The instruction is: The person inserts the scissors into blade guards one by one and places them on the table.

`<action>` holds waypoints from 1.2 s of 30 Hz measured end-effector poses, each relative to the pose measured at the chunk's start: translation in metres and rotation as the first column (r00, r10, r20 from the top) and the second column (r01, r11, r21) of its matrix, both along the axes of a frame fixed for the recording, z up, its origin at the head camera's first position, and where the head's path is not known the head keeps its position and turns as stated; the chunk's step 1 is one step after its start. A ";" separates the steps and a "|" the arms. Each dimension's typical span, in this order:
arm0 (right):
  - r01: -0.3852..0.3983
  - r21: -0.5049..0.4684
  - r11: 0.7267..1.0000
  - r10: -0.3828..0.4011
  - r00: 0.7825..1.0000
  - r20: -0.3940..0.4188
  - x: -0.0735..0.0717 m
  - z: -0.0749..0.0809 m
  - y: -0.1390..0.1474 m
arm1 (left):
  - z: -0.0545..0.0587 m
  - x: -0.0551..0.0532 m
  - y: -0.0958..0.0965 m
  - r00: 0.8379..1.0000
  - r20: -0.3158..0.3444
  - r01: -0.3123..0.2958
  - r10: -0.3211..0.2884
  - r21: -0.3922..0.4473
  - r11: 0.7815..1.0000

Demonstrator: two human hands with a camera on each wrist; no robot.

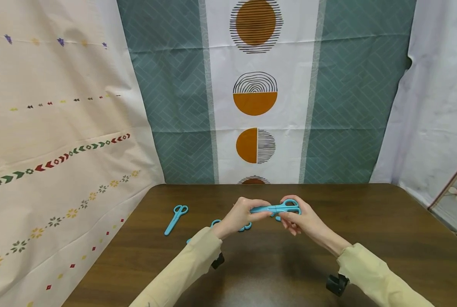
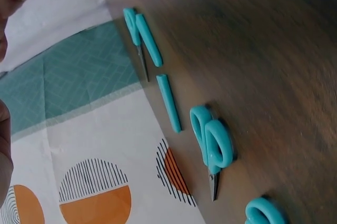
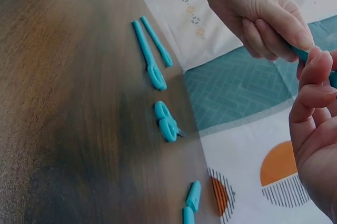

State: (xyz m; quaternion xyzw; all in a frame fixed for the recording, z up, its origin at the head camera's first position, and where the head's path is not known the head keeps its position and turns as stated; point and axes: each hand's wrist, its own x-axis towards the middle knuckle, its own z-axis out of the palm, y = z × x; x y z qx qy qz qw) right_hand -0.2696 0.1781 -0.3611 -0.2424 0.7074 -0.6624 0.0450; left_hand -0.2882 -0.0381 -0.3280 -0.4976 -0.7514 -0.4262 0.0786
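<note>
A pair of light-blue scissors is held level above the table between both hands in the head view. My right hand grips it by the finger loops. My left hand pinches the opposite end, where a blue blade cover lies over the blades. Fingers hide part of the cover, so whether it sits fully on cannot be told. In the right wrist view the left hand reaches in from above, and the right hand partly hides the scissors.
Another pair of scissors lies at the table's left. Scissors with bare blades, a second bare pair and loose blade covers lie near the far edge. Patterned cloths hang behind the brown table.
</note>
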 end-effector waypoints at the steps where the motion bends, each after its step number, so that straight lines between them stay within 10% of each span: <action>1: 0.001 -0.002 1.000 -0.001 1.000 -0.006 0.000 0.000 0.000 | -0.004 -0.004 0.000 1.000 0.008 -0.001 0.001 0.009 1.000; 11: -0.021 -0.009 1.000 0.020 0.999 -0.029 -0.001 -0.002 -0.001 | -0.030 -0.026 0.000 0.994 0.104 -0.041 0.034 0.065 0.997; 22: -0.040 0.013 0.999 0.040 0.999 -0.004 -0.004 -0.002 0.001 | -0.026 -0.024 -0.004 0.968 0.248 -0.066 0.042 0.092 0.994; 36: -0.076 0.026 0.997 0.075 0.997 0.029 -0.007 -0.002 0.001 | -0.003 -0.002 -0.010 0.978 0.200 -0.076 0.067 0.040 0.996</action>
